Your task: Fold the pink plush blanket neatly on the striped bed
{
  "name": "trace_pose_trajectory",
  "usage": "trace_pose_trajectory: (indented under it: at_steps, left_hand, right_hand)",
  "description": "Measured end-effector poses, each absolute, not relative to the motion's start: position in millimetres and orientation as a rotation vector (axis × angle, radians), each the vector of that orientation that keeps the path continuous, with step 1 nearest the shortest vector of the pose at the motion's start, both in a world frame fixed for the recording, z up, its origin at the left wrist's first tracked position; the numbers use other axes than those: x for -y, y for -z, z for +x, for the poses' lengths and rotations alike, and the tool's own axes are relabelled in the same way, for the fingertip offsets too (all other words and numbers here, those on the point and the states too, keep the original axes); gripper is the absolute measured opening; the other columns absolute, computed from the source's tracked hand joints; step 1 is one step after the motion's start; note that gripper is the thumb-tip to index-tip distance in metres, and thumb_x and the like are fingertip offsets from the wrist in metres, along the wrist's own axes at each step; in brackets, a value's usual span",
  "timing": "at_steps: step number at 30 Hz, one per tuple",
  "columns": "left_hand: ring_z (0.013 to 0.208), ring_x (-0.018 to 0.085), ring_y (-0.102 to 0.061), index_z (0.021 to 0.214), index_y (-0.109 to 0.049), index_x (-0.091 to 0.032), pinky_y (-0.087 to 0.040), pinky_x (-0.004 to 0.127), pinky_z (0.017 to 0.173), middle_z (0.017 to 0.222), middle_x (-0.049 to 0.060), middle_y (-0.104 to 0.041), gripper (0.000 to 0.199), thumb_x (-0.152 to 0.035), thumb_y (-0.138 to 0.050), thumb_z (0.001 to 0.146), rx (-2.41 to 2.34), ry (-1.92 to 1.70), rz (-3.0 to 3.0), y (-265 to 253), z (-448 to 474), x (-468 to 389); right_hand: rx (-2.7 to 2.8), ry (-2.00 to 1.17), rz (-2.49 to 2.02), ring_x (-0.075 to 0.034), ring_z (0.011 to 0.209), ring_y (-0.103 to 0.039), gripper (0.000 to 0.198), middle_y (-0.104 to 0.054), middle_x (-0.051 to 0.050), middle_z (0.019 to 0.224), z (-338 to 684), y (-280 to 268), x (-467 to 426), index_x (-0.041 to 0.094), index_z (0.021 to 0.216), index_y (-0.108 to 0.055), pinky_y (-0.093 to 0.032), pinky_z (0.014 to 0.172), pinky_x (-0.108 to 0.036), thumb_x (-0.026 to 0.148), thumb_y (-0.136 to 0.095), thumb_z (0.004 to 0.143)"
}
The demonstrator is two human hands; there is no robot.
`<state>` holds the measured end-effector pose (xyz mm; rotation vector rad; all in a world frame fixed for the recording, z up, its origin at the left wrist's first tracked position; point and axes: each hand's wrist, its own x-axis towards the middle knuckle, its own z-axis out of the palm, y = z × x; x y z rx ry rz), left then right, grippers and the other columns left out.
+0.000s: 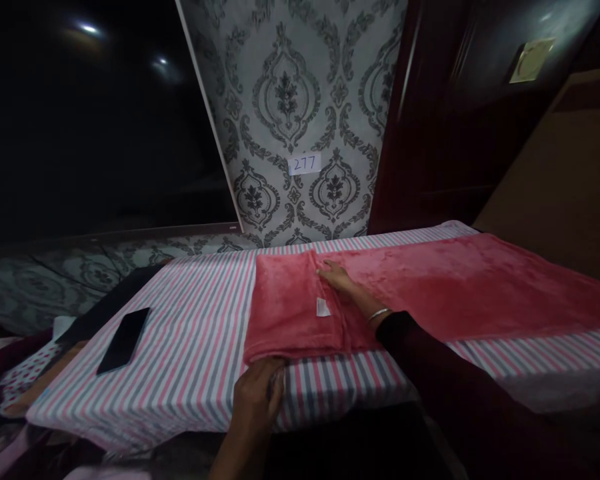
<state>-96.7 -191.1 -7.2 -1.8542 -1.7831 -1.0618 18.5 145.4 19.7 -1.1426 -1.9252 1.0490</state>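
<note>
**Ana:** Lying across the middle and right of the frame is a soft, fuzzy pink fleece blanket (430,287), spread over a table covered in a pink, grey and white striped cloth (190,340). Its left end is folded back over itself into a thick rectangular flap, with a small white label (323,307) stitched near the fold.

**Ben:** What are the hands doing?

**Ana:** At the lower centre, the left hand (257,393) has its fingers curled around the near corner of the folded flap, gripping the plush edge where it meets the table's front. The right hand (337,277), reaching in from the lower right in a dark sleeve with a thin silver bangle (379,314) on the wrist, lies flat and open on the fleece, fingers stretched out, pressing along the fold line.

**Ben:** Anything else nearby?

**Ana:** A flat, glossy black rectangular phone (124,340) rests on the striped cloth at the left, well apart from the blanket. Behind the table, at upper centre, stands a wall of grey damask-patterned paper (290,93) bearing a small white tag (305,163) that reads 277.
</note>
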Motion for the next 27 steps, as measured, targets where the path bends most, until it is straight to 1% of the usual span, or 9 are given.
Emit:
trace_pose_trajectory:
  at_steps: [3, 6, 8, 10, 12, 15, 19, 23, 27]
  left_hand:
    - [0.087, 0.016, -0.073, 0.104, -0.071, -0.022, -0.057, 0.025, 0.075, 0.096, 0.004, -0.077, 0.03, -0.028, -0.042, 0.1, 2.003, 1.244, -1.803, -27.4, -111.8, 177.5]
    - [0.115, 0.021, -0.067, 0.122, -0.067, -0.019, -0.053, 0.033, 0.099, 0.124, 0.009, -0.072, 0.039, -0.031, -0.037, 0.099, 2.252, 1.113, -1.759, -56.2, -138.2, 132.9]
    - [0.139, 0.023, -0.05, 0.139, -0.055, -0.012, -0.041, 0.039, 0.115, 0.147, 0.015, -0.056, 0.048, -0.029, -0.039, 0.097, 2.374, 0.884, -1.812, -65.1, -153.0, 94.6]
    - [0.15, 0.026, -0.032, 0.149, -0.043, -0.008, -0.031, 0.045, 0.121, 0.16, 0.018, -0.038, 0.058, -0.03, -0.043, 0.096, 2.483, 0.605, -1.865, -64.3, -159.9, 61.4]
    - [0.154, 0.029, -0.023, 0.153, -0.037, -0.009, -0.027, 0.052, 0.122, 0.163, 0.018, -0.029, 0.062, -0.033, -0.044, 0.097, 2.57, 0.339, -1.888, -55.7, -159.5, 40.9]
    - [0.154, 0.032, -0.02, 0.153, -0.037, -0.011, -0.024, 0.061, 0.12, 0.164, 0.018, -0.027, 0.06, -0.036, -0.04, 0.099, 2.599, 0.124, -1.877, -40.0, -155.8, 33.2]
    - [0.153, 0.031, -0.023, 0.153, -0.037, -0.013, -0.025, 0.06, 0.119, 0.164, 0.019, -0.028, 0.058, -0.037, -0.036, 0.101, 2.583, 0.162, -1.874, -43.5, -166.6, 24.3]
    - [0.155, 0.029, -0.017, 0.154, -0.033, -0.015, -0.02, 0.057, 0.121, 0.166, 0.018, -0.023, 0.057, -0.038, -0.032, 0.102, 2.618, 0.23, -1.833, -66.4, -188.0, -18.4]
    - [0.155, 0.031, -0.015, 0.156, -0.031, -0.015, -0.018, 0.059, 0.122, 0.167, 0.018, -0.02, 0.063, -0.047, -0.032, 0.102, 2.662, 0.158, -1.82, -61.0, -197.2, -58.1]
  right_hand:
    - [1.918, -1.031, -1.141, -0.029, 0.119, -0.064, 0.057, -0.066, -0.015, 0.132, 0.5, -19.9, -160.1, 0.013, 0.138, -0.06, -0.052, 0.1, -0.039, 0.033, -0.063, 0.084]
    - [1.942, -0.982, -1.079, -0.025, 0.122, -0.063, 0.06, -0.066, -0.011, 0.134, -13.9, -15.9, -164.9, 0.015, 0.139, -0.059, -0.049, 0.104, -0.038, 0.019, -0.062, 0.079]
    - [1.953, -0.936, -1.046, -0.022, 0.124, -0.061, 0.062, -0.065, -0.008, 0.136, -16.9, -12.8, -166.2, 0.017, 0.139, -0.06, -0.047, 0.107, -0.036, 0.011, -0.056, 0.077]
    - [1.953, -0.882, -1.048, -0.021, 0.124, -0.061, 0.063, -0.065, -0.009, 0.136, -14.3, -9.3, -168.3, 0.017, 0.139, -0.06, -0.045, 0.109, -0.036, 0.007, -0.05, 0.078]
    - [1.957, -0.836, -1.076, -0.024, 0.122, -0.062, 0.063, -0.066, -0.01, 0.134, -8.2, -4.5, -171.4, 0.016, 0.138, -0.061, -0.045, 0.109, -0.039, 0.006, -0.049, 0.077]
    - [1.986, -0.802, -1.117, -0.027, 0.118, -0.064, 0.061, -0.069, -0.011, 0.128, 0.2, 3.7, -177.1, 0.016, 0.135, -0.065, -0.046, 0.107, -0.041, 0.008, -0.051, 0.076]
    - [2.02, -0.805, -1.154, -0.027, 0.115, -0.066, 0.062, -0.071, -0.008, 0.126, 0.8, 6.8, -186.0, 0.021, 0.141, -0.06, -0.049, 0.103, -0.039, 0.014, -0.055, 0.079]
    - [2.085, -0.781, -1.182, -0.028, 0.115, -0.066, 0.066, -0.068, -0.01, 0.13, -6.3, 1.6, -191.6, 0.021, 0.149, -0.051, -0.049, 0.101, -0.039, 0.025, -0.061, 0.084]
    - [2.192, -0.612, -1.126, -0.024, 0.114, -0.064, 0.058, -0.069, -0.01, 0.126, -7.0, 6.2, -191.7, 0.019, 0.143, -0.058, -0.047, 0.102, -0.035, 0.015, -0.052, 0.085]
